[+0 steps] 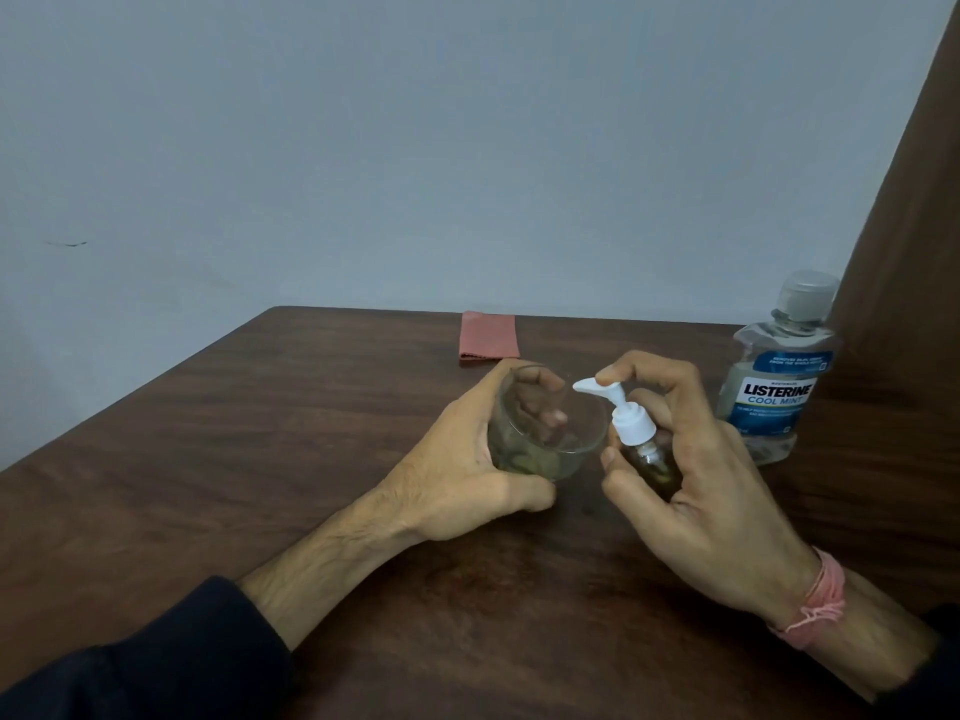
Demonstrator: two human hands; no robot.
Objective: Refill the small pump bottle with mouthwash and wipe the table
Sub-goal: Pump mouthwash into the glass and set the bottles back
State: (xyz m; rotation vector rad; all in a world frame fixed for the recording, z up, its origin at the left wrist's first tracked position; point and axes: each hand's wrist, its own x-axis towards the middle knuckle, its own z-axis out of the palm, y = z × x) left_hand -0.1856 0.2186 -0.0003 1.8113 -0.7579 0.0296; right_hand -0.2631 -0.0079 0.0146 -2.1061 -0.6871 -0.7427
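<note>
My right hand (696, 480) grips a small clear pump bottle (652, 459) with a white pump head, and its forefinger rests on top of the pump. The white nozzle points left over a clear glass (576, 439), tilted toward the bottle, which my left hand (467, 475) holds with fingers curled round it. A large clear mouthwash bottle (774, 376) with a blue label and a clear cap stands upright at the right, behind my right hand. A folded pink cloth (488, 336) lies near the far edge of the brown wooden table (260, 459).
A pale wall rises behind the table. A brown panel (904, 252) stands at the right, just behind the mouthwash bottle. The table's left edge runs diagonally from the far corner toward me.
</note>
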